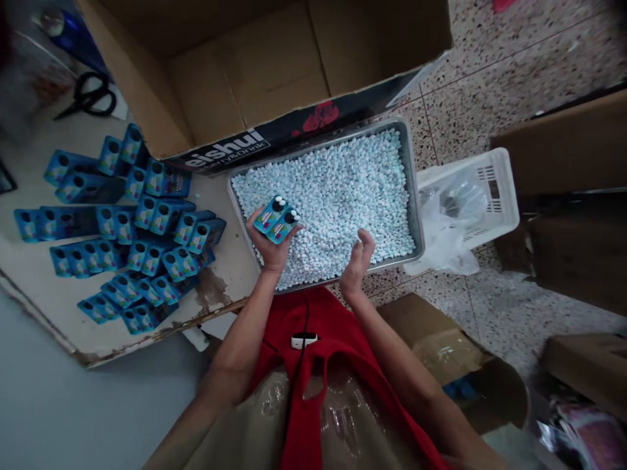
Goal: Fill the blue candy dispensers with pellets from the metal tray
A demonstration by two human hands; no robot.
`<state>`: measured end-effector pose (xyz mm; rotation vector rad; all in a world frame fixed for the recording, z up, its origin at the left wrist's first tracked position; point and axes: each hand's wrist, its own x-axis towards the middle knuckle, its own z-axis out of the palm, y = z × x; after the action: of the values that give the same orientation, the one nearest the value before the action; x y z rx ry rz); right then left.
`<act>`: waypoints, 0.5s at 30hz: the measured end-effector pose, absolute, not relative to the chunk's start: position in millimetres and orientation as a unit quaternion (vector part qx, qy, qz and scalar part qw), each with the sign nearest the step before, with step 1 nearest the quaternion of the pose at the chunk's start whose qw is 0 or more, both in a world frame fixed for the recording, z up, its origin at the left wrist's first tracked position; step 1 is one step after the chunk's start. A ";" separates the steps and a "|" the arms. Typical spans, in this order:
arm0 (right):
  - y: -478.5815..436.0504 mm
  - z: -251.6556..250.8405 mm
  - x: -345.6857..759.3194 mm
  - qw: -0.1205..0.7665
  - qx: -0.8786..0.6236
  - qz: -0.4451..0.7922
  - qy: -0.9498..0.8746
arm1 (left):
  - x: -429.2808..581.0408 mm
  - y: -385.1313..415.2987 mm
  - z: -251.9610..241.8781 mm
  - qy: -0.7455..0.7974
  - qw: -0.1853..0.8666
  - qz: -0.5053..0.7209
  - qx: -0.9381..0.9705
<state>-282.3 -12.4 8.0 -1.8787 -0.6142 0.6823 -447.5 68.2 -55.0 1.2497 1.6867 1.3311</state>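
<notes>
While left hand (271, 253) clasps boxes (283, 227), right hand (357, 266) hangs — loosely curled.

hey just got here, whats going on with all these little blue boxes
A person's left hand holds two small blue boxes over a metal tray of pale pellets, with white pieces showing at the boxes' dark openings. The right hand is at the tray's near edge, nothing visible in it. More blue boxes stand grouped on the table to the left.

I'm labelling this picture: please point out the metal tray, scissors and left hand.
Metal tray (413, 189): head view, on its right side wall.
Scissors (80, 103): head view, near the handles' base.
Left hand (272, 253): head view, middle of hand.
</notes>
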 end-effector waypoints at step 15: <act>39.5 -30.5 -310.3 0.480 -0.708 0.501 -0.130 | -380.2 94.7 -77.0 0.605 0.349 0.527 0.485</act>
<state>-310.3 39.5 -30.5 -1.7283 -0.3177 1.2214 -380.2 94.7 -77.0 1.2561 1.5678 1.3650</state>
